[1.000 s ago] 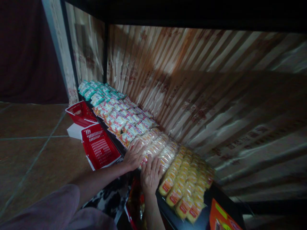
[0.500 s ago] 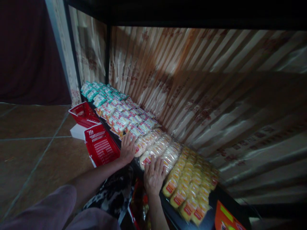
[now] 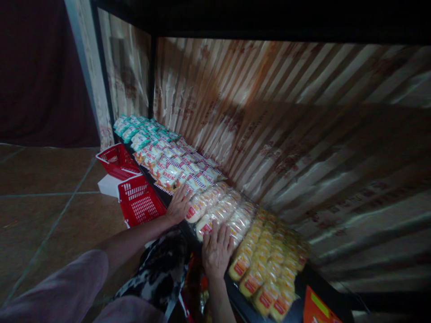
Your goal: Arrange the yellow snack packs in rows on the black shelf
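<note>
On the dark shelf, rows of white packaged buns (image 3: 220, 211) in clear wrappers lie between my hands. My left hand (image 3: 179, 205) rests at their left front corner, fingers stretched out. Against the front ends of the middle and right rows lies my right hand (image 3: 217, 251), its fingers spread and holding nothing. To the right are rows of yellow packaged buns (image 3: 266, 264). White snack bags with red lettering (image 3: 178, 163) lie left of the white buns, and green-and-white packets (image 3: 141, 130) fill the far left end.
Two red baskets, a near one (image 3: 141, 202) and a farther one (image 3: 117, 159), stand on the floor left of the shelf beside a white box (image 3: 108, 185). Corrugated cardboard (image 3: 269, 134) backs the shelf. An orange package (image 3: 318, 307) lies at the right end.
My left hand has shifted slightly left and down along the side of the white buns. The right hand stays almost in the same place, fingers still on the row fronts.
</note>
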A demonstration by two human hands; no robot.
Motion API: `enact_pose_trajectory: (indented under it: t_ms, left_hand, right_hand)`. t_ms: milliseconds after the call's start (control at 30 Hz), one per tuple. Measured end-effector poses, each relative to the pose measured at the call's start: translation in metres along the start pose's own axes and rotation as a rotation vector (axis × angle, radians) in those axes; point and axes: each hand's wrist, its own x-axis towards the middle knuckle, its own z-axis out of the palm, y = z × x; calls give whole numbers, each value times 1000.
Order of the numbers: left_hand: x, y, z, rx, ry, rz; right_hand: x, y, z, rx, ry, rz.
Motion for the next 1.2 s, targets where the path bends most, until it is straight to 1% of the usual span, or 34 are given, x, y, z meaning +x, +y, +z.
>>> enact_pose_trajectory:
  t_ms: [200,333,500,600,667,733,867,967,1067,1200]
  left_hand:
    - [-2,0,0,50,-38,17]
    - [-3,2,0,87,-29,-4]
    - [-2,2,0,111,-61,-5]
    - [-3,3,-1,112,-59,-20]
    - [-3,2,-2,109,-28,-40]
    - [-1,-5,-5,111,39,-98]
    - [10,-32,-9,129,207,-335]
    - [21,-53,-7,126,281,-443]
    - [29,-61,-3,125,295,-473]
    - [35,-58,2,161,283,-458]
  right_hand:
    - [1,-1,-1,-4,10,2]
    - [2,0,0,-4,10,1]
    - [0,1,1,6,18,-3]
    - [1,1,0,11,18,1]
    - [1,0,0,9,17,0]
    - [2,-1,-1,4,14,2]
    - [2,-1,-1,-6,1,8]
    - [1,0,0,11,-2,6]
    - [1,0,1,23,7,-2]
    - [0,0,3,24,14,4]
